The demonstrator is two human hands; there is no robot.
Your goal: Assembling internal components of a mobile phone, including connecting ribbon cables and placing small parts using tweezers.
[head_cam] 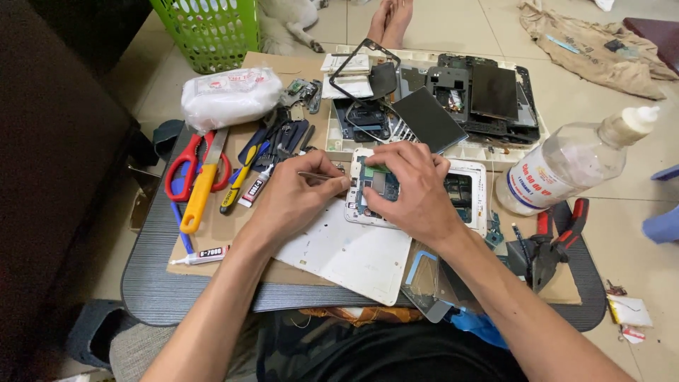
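Observation:
A white opened phone [467,185] with its circuit board exposed lies on a white panel [346,256] at the middle of the low table. My left hand [293,200] is closed around thin metal tweezers [318,176], whose tips point at the phone's left edge. My right hand [417,187] rests on top of the phone and presses it down, fingers curled over the board. Much of the board is hidden under that hand.
A tray of dismantled phone parts and dark screens [467,99] sits behind. Red scissors [185,164], a yellow-handled knife [201,187], screwdrivers [244,173] and a glue tube [201,255] lie at left. A clear liquid bottle [569,163] and red pliers [555,237] lie at right. A green basket [212,32] stands at the back.

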